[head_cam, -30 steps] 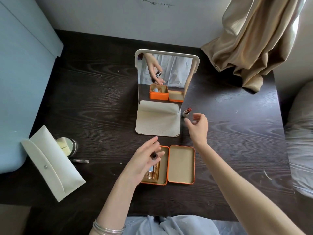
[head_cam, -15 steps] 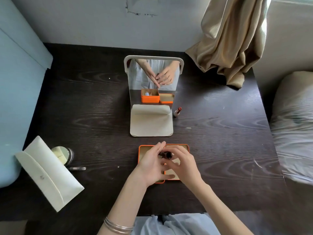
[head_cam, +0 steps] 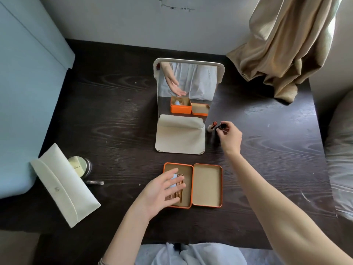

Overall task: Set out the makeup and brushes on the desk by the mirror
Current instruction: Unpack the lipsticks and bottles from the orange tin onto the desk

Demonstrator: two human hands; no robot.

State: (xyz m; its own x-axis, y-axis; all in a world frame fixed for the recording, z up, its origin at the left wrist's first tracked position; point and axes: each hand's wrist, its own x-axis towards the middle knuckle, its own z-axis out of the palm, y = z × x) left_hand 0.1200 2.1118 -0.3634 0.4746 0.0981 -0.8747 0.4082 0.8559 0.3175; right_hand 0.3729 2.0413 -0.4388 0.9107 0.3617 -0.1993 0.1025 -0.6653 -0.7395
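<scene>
1. Head view looks down on a dark wood-grain desk (head_cam: 118, 119) with a cream-framed folding mirror (head_cam: 188, 81) standing at its middle, its cream base flap lying flat toward the person.
2. Just right of the mirror's base stands an uncapped lipstick (head_cam: 211, 127), pale case below and red-brown bullet on top, tilted slightly.
3. Right hand (head_cam: 230, 137) reaches beside that lipstick, its fingertips pinched on a small dark tube (head_cam: 221, 127) with a dark rounded top; whether the tube touches the desk cannot be told.
4. Near the front edge lies an orange tin (head_cam: 207, 185) opened flat, beige inside: the right half is bare, the left half holds several rose-gold tubes (head_cam: 178, 190) lying lengthwise and a pale blue piece next to them.
5. Left hand (head_cam: 159, 194) hovers over the tin's left half with fingers spread and slack, gripping nothing.
6. At the left lie a cream snap-flap pouch (head_cam: 63, 185), a round pale-green lidded jar (head_cam: 79, 166) partly under its edge, and a small clear vial (head_cam: 95, 182) on its side.
</scene>
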